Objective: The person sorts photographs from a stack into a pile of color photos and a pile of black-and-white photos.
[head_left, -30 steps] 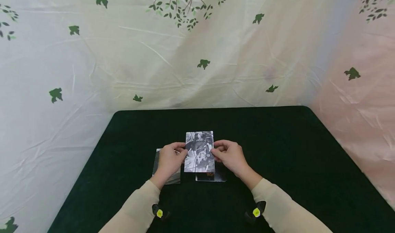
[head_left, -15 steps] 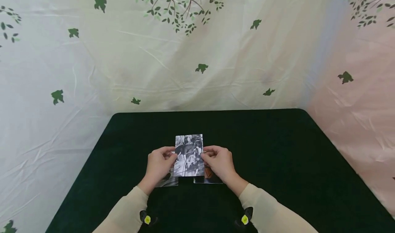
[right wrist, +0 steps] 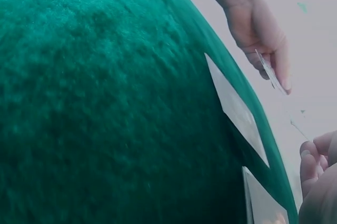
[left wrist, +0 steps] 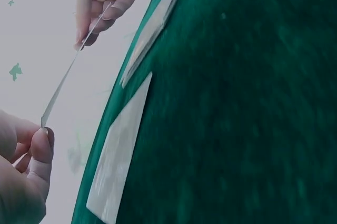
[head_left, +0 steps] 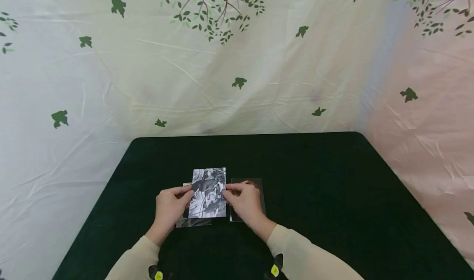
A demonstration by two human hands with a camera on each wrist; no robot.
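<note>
A black-and-white photo card is held up above the table by both hands. My left hand pinches its left edge between thumb and fingers, and my right hand pinches the right edge the same way. In the left wrist view the card appears nearly edge-on, raised off the cloth. Below it lies a greyish card, mostly covered by the held one. A darker card with a reddish-brown patch lies under my right hand, partly hidden.
A dark green cloth covers the table. Behind it hangs a pale curtain printed with leaves and birds. In the left wrist view, the farther card lying down shows stacked edges.
Both hands have carried the held card leftward and slightly nearer, from between the two lying cards to over the left one. More of the right card now shows. The camera view has shifted a little.
</note>
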